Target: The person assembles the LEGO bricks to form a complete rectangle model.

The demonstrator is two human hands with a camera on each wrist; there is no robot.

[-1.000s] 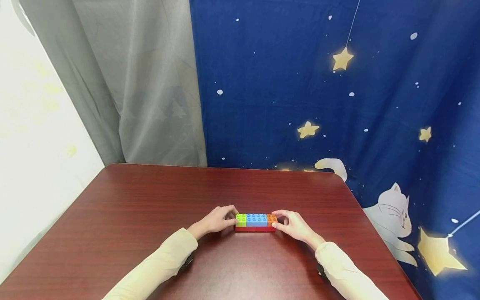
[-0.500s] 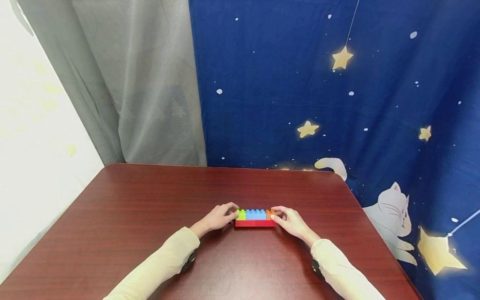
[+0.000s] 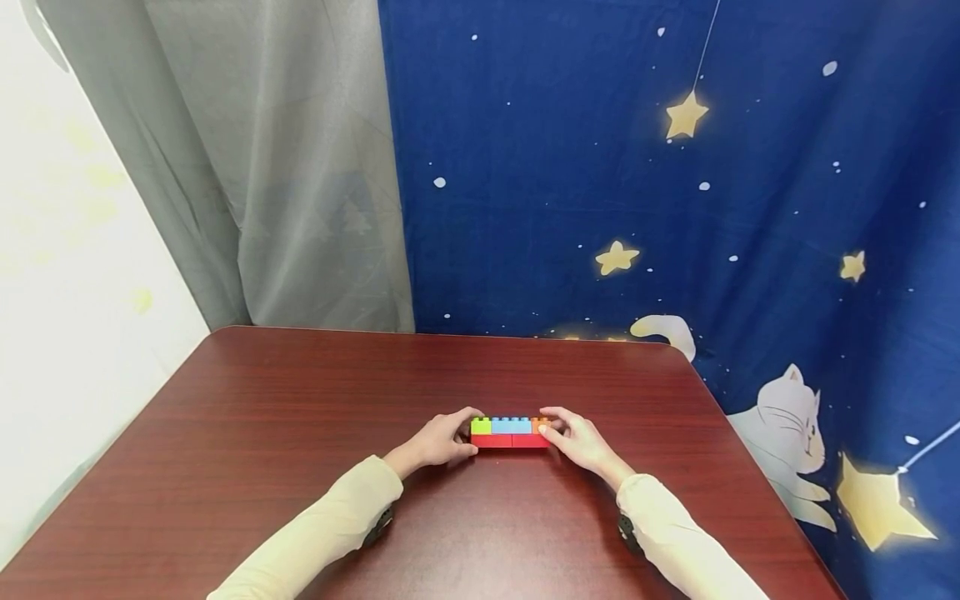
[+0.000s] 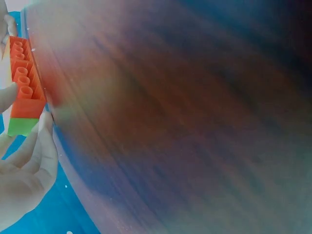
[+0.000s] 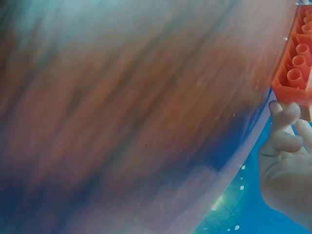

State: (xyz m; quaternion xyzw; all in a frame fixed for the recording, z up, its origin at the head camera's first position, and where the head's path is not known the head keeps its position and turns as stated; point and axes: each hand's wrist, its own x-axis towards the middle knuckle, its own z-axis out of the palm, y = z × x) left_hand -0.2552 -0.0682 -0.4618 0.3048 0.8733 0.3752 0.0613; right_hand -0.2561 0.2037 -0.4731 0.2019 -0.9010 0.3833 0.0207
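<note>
A toy building brick block is held between both hands near the middle of the head view. Its upper row has a lime green brick [image 3: 481,426], a light blue brick [image 3: 512,426] and an orange brick [image 3: 539,424]; two red bricks [image 3: 491,441] lie side by side below. My left hand [image 3: 437,439] grips the green end, thumb low by the red. At the orange end, my right hand [image 3: 583,442] pinches with its thumb on the front. Both wrist views show the hollow undersides of the red bricks [image 4: 28,107], with tubes inside, so the block is off the table.
The brown wood-grain table [image 3: 337,375] runs under the hands, with rounded far corners. Behind it hang a grey curtain [image 3: 322,208] and a blue curtain [image 3: 525,167] printed with stars and a cat. A bright white surface [image 3: 75,292] stands at the left.
The block has risen slightly and tilted, so its front now faces me more and its studs less. My left thumb has slid down toward the red row. My right hand has come along, shifting slightly.
</note>
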